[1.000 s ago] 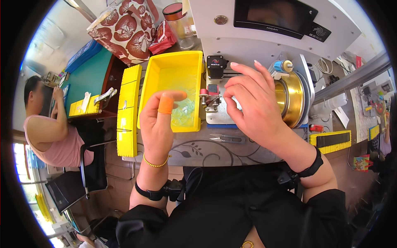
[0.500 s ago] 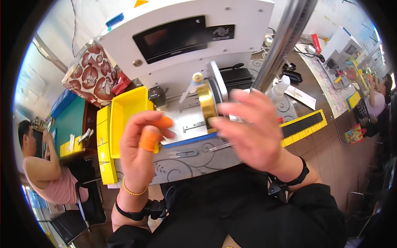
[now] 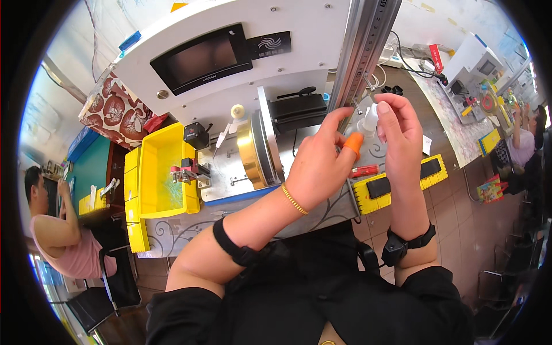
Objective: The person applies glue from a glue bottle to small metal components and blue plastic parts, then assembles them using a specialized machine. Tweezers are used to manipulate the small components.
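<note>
The reference point is the gold spool (image 3: 249, 155) mounted on the machine. Right of the spool, the left hand (image 3: 325, 161) is raised, fingers partly bent, with an orange finger cover (image 3: 353, 145) on one digit; whether it grips anything cannot be determined. Farther right of the spool, the right hand (image 3: 402, 129) is upright, its thumb and fingertips drawn near each other; a grasp on any small item cannot be confirmed. The white bottle (image 3: 369, 122) stands to the right of the spool, between the two hands in view; contact with either is unclear. Also right of the spool are a red object (image 3: 365, 171) and a yellow strip (image 3: 425, 178) bearing black pieces. Left of the spool are a red clamp (image 3: 188, 171) and a yellow bin (image 3: 154, 207) containing clear, pale pieces.
</note>
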Available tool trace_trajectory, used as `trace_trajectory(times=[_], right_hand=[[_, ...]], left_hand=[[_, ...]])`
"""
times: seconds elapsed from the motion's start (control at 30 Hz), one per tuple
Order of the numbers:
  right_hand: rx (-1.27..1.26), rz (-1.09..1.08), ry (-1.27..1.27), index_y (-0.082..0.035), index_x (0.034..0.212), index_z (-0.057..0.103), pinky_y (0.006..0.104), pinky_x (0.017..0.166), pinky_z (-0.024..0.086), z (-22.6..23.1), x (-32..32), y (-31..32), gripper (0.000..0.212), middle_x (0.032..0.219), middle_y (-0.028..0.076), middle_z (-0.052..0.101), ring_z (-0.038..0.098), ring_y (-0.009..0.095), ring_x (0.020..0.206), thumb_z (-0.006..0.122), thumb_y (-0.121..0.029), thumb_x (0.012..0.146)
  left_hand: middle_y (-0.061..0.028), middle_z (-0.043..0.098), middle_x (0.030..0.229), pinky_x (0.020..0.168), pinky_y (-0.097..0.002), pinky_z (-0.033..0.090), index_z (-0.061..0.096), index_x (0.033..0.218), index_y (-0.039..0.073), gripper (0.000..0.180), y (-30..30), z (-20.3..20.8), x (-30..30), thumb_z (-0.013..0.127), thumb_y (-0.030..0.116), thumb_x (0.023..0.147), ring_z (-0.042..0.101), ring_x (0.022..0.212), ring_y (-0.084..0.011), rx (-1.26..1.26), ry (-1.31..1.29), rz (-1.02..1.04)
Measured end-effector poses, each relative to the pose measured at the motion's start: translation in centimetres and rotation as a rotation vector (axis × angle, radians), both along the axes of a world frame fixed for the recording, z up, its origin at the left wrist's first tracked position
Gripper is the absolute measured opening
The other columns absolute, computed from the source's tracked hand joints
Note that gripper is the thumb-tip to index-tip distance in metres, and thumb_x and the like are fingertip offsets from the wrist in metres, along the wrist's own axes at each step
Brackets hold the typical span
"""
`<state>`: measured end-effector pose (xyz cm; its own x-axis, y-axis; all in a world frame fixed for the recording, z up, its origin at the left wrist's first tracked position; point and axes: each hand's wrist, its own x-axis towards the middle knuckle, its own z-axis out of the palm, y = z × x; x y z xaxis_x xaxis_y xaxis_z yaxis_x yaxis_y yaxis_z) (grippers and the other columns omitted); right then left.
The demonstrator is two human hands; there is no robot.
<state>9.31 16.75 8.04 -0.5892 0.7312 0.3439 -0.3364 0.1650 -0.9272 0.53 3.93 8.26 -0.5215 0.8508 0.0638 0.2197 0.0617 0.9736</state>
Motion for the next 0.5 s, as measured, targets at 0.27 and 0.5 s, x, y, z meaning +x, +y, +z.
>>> trace_trajectory(times=[0.27, 0.5], right_hand=[[-0.075, 0.116, 0.047, 0.000, 0.104, 0.062, 0.0186, 0.077, 0.044, 0.5, -1.2, -0.1, 0.017, 0.095, 0.000, 0.062, 0.055, 0.004, 0.087, 0.065, -0.013, 0.093], [0.068, -0.034, 0.040, -0.002, 0.099, 0.063, 0.0184, 0.068, 0.044, 1.7, -1.7, 0.5, 0.011, 0.089, -0.003, 0.061, 0.053, 0.001, 0.076, 0.064, -0.010, 0.093]], left_hand=[[-0.0160, 0.064, 0.067, 0.061, -0.0402, 0.051, 0.063, 0.097, 0.003, 0.019, 2.1, -1.8, -0.1, 0.051, 0.018, 0.097, 0.066, 0.063, -0.0332, 0.008, 0.095, 0.112], [-0.0021, 0.057, 0.060, 0.048, -0.0244, 0.042, 0.061, 0.099, 0.003, 0.024, 1.3, -2.6, 0.5, 0.047, 0.023, 0.102, 0.052, 0.049, -0.0078, 0.047, -0.032, 0.029]])
